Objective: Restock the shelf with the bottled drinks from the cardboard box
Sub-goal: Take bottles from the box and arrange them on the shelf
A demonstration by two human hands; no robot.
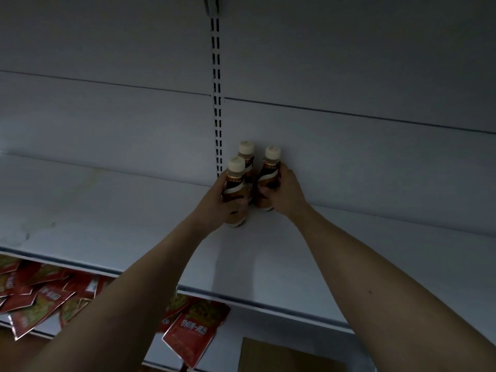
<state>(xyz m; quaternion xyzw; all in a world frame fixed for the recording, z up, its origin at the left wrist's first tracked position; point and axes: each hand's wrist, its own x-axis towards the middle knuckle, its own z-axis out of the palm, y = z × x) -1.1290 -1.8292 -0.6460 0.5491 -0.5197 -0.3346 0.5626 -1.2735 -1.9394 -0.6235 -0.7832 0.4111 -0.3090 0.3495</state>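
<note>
A dim store shelf (pixel 112 216) fills the view. It is pale grey and mostly bare, with a grey back wall (pixel 107 116) behind it. A white post (pixel 217 103) with rows of little slots runs up the wall.

Three bottles stand on the shelf, close to the back wall and just right of the post. All three stand straight up, caps at the top, so their long way runs up and down. Each has a cream cap and a brown drink inside, with a brown and white label. The writing on the labels is too small and dark to read.

The left hand (pixel 214 202) is wrapped around the front bottle (pixel 236 194), fingers (pixel 239 204) curled on its front. The right hand (pixel 284 191) holds the right bottle (pixel 269 181), fingers (pixel 265 190) closed around its middle. The back bottle (pixel 247 162) stands between and behind them, touched by no hand that I can see. The three bottles are packed tight together. I cannot tell if the two held bottles sit fully on the shelf.

Under the shelf is a lower shelf with a loose heap of red packets (pixel 40 291). One red packet (pixel 193 334) hangs near the front, with white signs on it that I cannot read. A brown box (pixel 281 355) shows at the bottom edge.
</note>
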